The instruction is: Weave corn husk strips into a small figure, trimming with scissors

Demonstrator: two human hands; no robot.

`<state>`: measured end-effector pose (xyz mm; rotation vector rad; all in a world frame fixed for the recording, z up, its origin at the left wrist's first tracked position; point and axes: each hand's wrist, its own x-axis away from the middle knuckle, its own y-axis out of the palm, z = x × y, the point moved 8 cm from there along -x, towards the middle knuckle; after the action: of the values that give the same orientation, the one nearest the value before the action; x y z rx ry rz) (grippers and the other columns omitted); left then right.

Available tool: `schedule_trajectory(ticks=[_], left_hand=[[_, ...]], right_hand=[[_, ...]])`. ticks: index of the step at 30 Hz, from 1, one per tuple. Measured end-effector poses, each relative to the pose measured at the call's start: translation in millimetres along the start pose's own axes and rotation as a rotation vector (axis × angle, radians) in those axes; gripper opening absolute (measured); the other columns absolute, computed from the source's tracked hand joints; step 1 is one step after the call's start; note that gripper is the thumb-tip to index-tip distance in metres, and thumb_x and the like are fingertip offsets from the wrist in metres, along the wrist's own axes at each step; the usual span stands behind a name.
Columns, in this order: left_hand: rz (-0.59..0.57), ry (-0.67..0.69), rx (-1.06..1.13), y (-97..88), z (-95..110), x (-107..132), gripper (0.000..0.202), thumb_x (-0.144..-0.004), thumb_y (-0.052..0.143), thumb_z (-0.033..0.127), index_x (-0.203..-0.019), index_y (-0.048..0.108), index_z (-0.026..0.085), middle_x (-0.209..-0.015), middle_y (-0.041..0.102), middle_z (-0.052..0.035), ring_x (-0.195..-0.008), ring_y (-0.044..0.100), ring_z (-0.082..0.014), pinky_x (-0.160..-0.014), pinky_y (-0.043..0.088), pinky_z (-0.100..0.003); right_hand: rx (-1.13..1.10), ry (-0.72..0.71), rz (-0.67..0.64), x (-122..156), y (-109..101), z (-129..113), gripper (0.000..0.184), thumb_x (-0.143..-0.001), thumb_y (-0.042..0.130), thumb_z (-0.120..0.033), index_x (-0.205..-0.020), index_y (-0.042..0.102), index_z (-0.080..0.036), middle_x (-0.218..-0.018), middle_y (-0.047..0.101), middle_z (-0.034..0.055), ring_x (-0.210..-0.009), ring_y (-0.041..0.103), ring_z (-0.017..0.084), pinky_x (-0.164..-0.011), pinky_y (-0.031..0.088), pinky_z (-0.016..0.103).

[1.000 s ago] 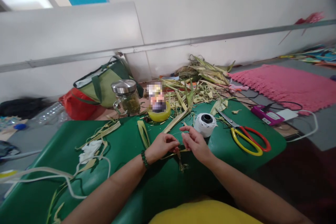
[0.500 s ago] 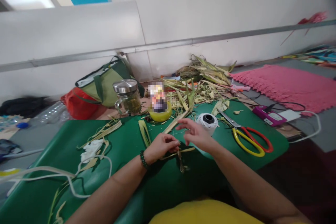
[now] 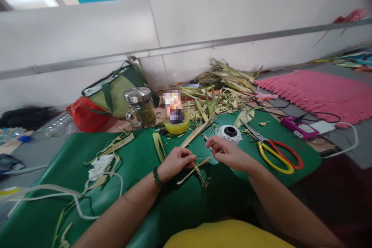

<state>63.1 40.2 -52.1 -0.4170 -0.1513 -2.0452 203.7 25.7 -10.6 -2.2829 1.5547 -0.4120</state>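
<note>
My left hand (image 3: 176,161) is closed in a pinch on a small bundle of dried leaf strips (image 3: 197,171) just above the green mat (image 3: 87,197). A thin white thread (image 3: 203,157) runs taut from that pinch to my right hand (image 3: 225,151), whose fingers are pinched on it. Right behind my right hand stands the white thread spool (image 3: 230,133). A green bead bracelet (image 3: 157,177) circles my left wrist.
Yellow-and-red scissors (image 3: 276,154) lie right of the spool. A lidded glass jar (image 3: 140,107), a yellow tape roll (image 3: 176,126) and a heap of dried leaves (image 3: 223,85) sit behind. Leaf scraps and white cord (image 3: 95,170) lie left. A purple device (image 3: 295,125) and pink mat (image 3: 319,95) are on the right.
My right hand lifted away towards the spool, then came back closed and drew the thread taut to the right. The leaf bundle has tilted a little; my left hand has stayed put.
</note>
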Motion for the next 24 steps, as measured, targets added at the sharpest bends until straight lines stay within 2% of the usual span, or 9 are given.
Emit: schedule_trajectory(ticks=[2,4,5,6,8,11,13,19,24], left_hand=[[0.008,-0.009,-0.016,-0.6,-2,-1,0.042,-0.053,0.076,0.052,-0.057,0.061,0.012,-0.052,0.061,-0.0002,-0.048,0.053,-0.0092,-0.053,0.043,-0.022],[0.001,-0.009,-0.031,0.3,-3,-2,0.042,-0.054,0.075,0.051,-0.058,0.061,0.012,-0.052,0.062,-0.0005,-0.049,0.054,-0.0096,-0.052,0.043,-0.022],[-0.009,-0.005,-0.032,1.4,-3,-2,0.041,-0.055,0.075,0.051,-0.059,0.061,0.012,-0.053,0.062,-0.0006,-0.049,0.054,-0.0099,-0.052,0.043,-0.022],[-0.016,0.004,-0.022,2.3,-3,-2,0.041,-0.055,0.075,0.05,-0.06,0.061,0.012,-0.053,0.062,-0.0003,-0.05,0.055,-0.0103,-0.053,0.044,-0.023],[-0.02,0.033,0.015,3.1,-2,-3,0.04,-0.054,0.076,0.049,-0.063,0.059,0.013,-0.054,0.061,0.0008,-0.05,0.056,-0.011,-0.055,0.045,-0.024],[0.008,0.115,0.023,1.4,4,-2,0.04,-0.058,0.075,0.048,-0.064,0.054,0.015,-0.054,0.058,0.0029,-0.051,0.055,-0.0113,-0.056,0.047,-0.025],[0.045,0.184,-0.051,-0.9,9,0,0.036,-0.067,0.068,0.048,-0.066,0.051,0.016,-0.055,0.057,0.0027,-0.052,0.054,-0.0116,-0.056,0.046,-0.025],[0.165,0.306,-0.349,-5.6,17,6,0.02,-0.084,0.047,0.037,-0.073,0.045,0.02,-0.059,0.056,0.0024,-0.057,0.052,-0.0139,-0.057,0.041,-0.025],[0.21,0.346,-0.482,-7.1,21,7,0.021,-0.085,0.044,0.034,-0.07,0.045,0.02,-0.062,0.052,0.0025,-0.06,0.049,-0.014,-0.057,0.038,-0.024]], right_hand=[[0.259,0.033,0.194,11,-24,-7,0.018,-0.071,0.049,-0.012,-0.086,0.054,-0.02,-0.06,0.051,-0.0028,-0.049,0.043,0.012,-0.048,0.029,0.024],[0.466,-0.012,0.469,24,-41,-22,0.022,-0.077,0.05,-0.019,-0.097,0.057,-0.019,-0.087,0.061,0.0074,-0.06,0.053,0.016,-0.053,0.035,0.027],[0.502,-0.068,0.542,28,-40,-29,0.026,-0.079,0.049,-0.021,-0.105,0.057,-0.019,-0.101,0.061,0.0111,-0.068,0.056,0.019,-0.057,0.038,0.029],[0.488,-0.133,0.544,28,-32,-33,0.031,-0.081,0.048,-0.021,-0.111,0.056,-0.02,-0.111,0.058,0.0128,-0.074,0.058,0.02,-0.06,0.041,0.03],[0.351,-0.214,0.381,19,-3,-30,0.038,-0.081,0.048,-0.019,-0.118,0.052,-0.021,-0.112,0.06,0.0117,-0.074,0.059,0.019,-0.064,0.044,0.031],[0.097,-0.108,0.123,-1,37,-6,0.041,-0.079,0.05,-0.015,-0.119,0.05,-0.019,-0.094,0.066,0.0068,-0.058,0.055,0.013,-0.055,0.043,0.026],[-0.015,-0.057,0.047,-9,51,5,0.036,-0.077,0.05,-0.012,-0.112,0.053,-0.018,-0.08,0.066,0.0022,-0.057,0.055,0.013,-0.054,0.042,0.023],[-0.024,-0.112,0.085,-15,51,6,0.013,-0.076,0.053,-0.014,-0.077,0.066,-0.017,-0.07,0.063,0.001,-0.064,0.056,0.014,-0.058,0.041,0.023],[-0.028,-0.154,0.191,-13,46,6,0.015,-0.081,0.057,-0.023,-0.087,0.07,-0.019,-0.076,0.069,0.0028,-0.066,0.059,0.016,-0.063,0.044,0.026]])
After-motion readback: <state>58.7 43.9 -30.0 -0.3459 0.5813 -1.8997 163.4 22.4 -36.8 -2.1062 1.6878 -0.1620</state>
